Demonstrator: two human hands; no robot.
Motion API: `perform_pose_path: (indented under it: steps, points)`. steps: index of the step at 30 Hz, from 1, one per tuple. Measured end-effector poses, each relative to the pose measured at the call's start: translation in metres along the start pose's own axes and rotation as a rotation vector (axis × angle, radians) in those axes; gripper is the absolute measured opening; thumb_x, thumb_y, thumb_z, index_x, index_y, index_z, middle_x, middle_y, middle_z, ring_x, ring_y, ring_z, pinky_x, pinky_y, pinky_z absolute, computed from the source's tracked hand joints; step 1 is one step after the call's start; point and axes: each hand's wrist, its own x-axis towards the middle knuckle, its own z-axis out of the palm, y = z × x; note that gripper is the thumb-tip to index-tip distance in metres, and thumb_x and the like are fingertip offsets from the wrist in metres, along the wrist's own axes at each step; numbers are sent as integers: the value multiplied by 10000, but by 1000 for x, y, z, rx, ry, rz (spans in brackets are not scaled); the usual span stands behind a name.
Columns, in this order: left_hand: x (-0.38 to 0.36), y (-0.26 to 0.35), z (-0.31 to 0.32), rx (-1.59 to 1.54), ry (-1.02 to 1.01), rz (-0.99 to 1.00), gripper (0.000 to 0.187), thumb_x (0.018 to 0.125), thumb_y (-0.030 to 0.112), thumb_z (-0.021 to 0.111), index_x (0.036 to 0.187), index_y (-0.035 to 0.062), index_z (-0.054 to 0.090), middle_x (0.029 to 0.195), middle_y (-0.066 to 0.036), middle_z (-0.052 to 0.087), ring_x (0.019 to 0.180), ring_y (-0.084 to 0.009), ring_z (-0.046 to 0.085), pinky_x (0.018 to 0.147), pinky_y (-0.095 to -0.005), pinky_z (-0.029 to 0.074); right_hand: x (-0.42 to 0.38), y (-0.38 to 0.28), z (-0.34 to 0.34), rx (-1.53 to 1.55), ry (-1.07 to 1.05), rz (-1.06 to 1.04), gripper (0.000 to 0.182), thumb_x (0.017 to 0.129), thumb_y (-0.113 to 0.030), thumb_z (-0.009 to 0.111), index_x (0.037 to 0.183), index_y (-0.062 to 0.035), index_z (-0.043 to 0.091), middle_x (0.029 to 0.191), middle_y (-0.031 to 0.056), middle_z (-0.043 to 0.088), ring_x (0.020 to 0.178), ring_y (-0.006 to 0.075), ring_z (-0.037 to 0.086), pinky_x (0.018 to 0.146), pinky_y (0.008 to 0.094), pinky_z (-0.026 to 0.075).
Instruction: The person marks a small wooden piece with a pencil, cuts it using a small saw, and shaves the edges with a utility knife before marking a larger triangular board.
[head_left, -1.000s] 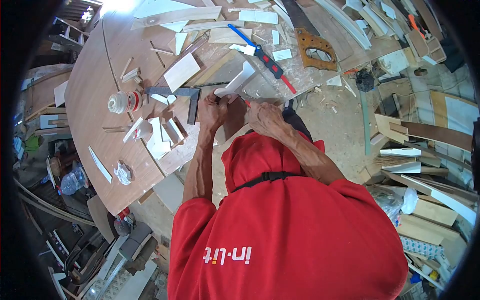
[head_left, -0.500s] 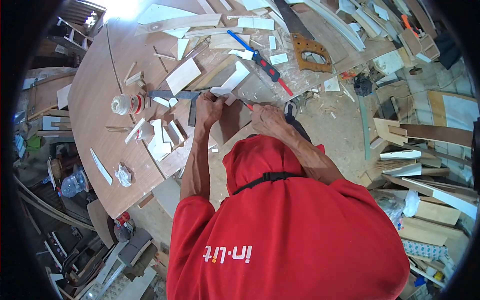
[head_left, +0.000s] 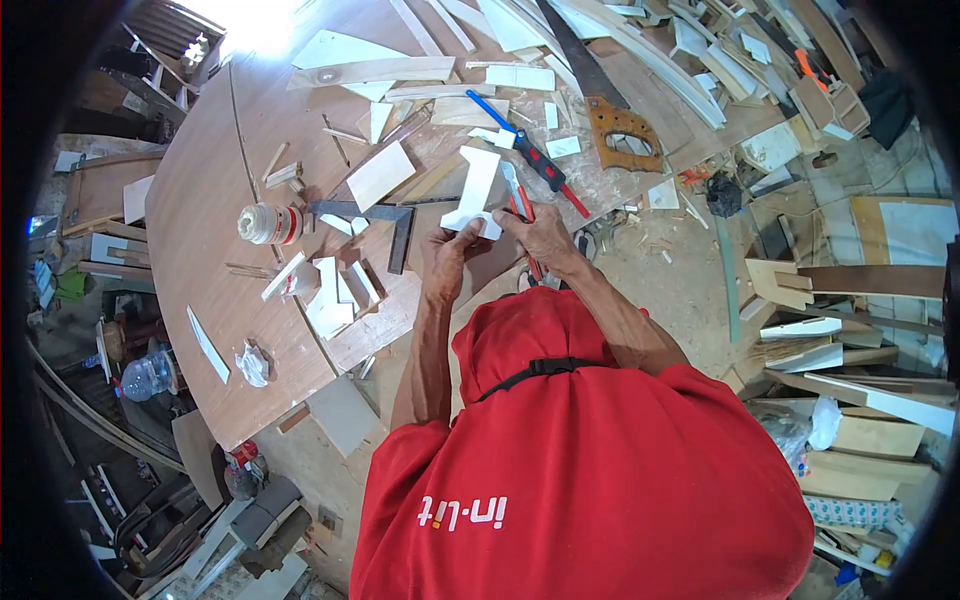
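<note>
My left hand is closed on the lower end of a white board piece, cut wide at both ends with a narrower middle. The thumb presses on its face. My right hand is closed around red-handled pliers, their metal head pointing away from me. Its fingertips are right at the right corner of the white piece. A metal try square lies on the table just left of my left hand. Beyond my right hand lies a blue, black and red tool.
A handsaw lies at the back right of the wooden table. An open jar, white offcuts and crumpled plastic are on the left. Timber scraps are piled on the right.
The white piece has turned more upright and is nearer me. My left hand has moved right and down, away from the try square. The pliers now show more fully in my right hand.
</note>
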Motion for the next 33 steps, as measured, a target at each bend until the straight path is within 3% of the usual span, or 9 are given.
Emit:
perform_pose_path:
  steps: [7,8,11,15,20,23,25,26,33]
  points:
    - [-18,15,9,253,93,197,449,823,120,666,1211,-36,503,1123,-164,594,1007,-239,612,665,-323,559,5,16,-18,-189,68,-172,156,839,-173,660,832,-21,629,584,-6,523,460,60,461,413,250,372]
    - [-26,24,9,529,62,284,576,797,124,671,1305,28,418,1263,-167,497,1091,-310,552,902,-457,470,3,12,-23,-184,54,-107,161,837,-173,661,829,-18,618,581,-6,516,457,64,456,414,255,368]
    - [-36,43,16,1210,0,782,576,746,102,680,1285,101,479,1286,-172,475,1122,-381,518,1039,-506,325,-7,-12,-29,-103,-3,80,162,830,-167,661,827,-17,599,585,-4,508,449,74,443,415,263,361]
    - [-9,33,11,1354,-184,792,340,746,40,638,1074,128,635,1153,-137,608,1083,-276,584,1090,-516,239,-16,-34,-22,21,-47,197,162,845,-178,622,851,-22,581,615,19,518,446,95,441,416,274,356]
    - [31,56,-1,1039,-169,593,161,816,102,575,902,-32,599,732,-258,623,727,-432,618,634,-471,478,-9,-15,-35,-48,130,199,215,897,-206,512,961,-1,527,644,43,527,455,105,447,422,272,368]
    - [49,63,-8,1038,-271,475,189,813,116,586,919,-39,601,771,-260,631,752,-430,619,664,-469,478,-5,12,-42,-405,154,49,238,920,-201,460,1041,3,478,663,57,532,473,123,491,442,287,403]
    - [56,60,-10,1055,-258,449,213,817,137,594,930,-43,602,790,-261,638,747,-431,620,669,-456,482,-11,7,-33,-561,68,-33,363,932,-257,428,1124,40,512,879,273,610,808,421,619,718,472,465]
    - [55,63,-9,1017,-267,436,211,816,122,599,941,-48,605,793,-249,648,739,-407,635,670,-441,489,-23,-26,-24,-511,10,116,320,933,-229,419,1075,38,525,870,287,607,831,452,602,752,505,451]
    - [38,76,3,991,-262,322,199,809,12,582,989,-62,619,773,-179,678,724,-269,689,656,-368,521,-16,11,-20,-990,-95,-193,264,913,-200,421,959,34,536,849,285,621,818,457,613,733,518,469]
